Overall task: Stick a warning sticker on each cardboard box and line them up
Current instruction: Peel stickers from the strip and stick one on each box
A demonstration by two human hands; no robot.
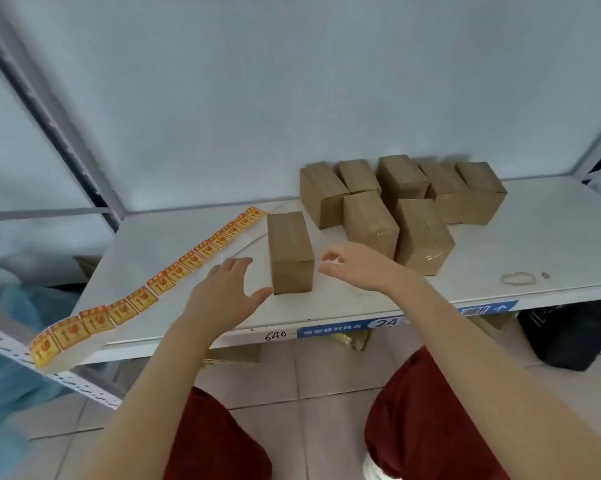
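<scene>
Brown cardboard makes up the lone upright rectangular box (289, 252) standing between your two hands, near the front of the white shelf board (534, 237). No sticker shows on the faces turned toward you.

Your left hand (224, 292) hovers just left of that box, fingers straight and spread, gripping nothing. Its thumb reaches toward the box's near bottom corner; you cannot tell from here whether it touches. Your right hand (352, 268) hangs just right of the box, fingers loosely curled and empty, clear of the cardboard.

Behind and to the right, a huddle of seven more brown cardboard boxes (404, 181) sits packed together against the pale back wall, some sealed with clear tape.

The long strip of yellow-and-red warning stickers (160, 282) runs diagonally across the shelf's left side, its near end drooping over the front edge.

A thin tan ring (517, 278) lies toward the right front. A blue printed label (333, 330) is fixed to the shelf's front lip. Below, your dark red trousers (216, 441) show over the tiled floor (326, 368).
</scene>
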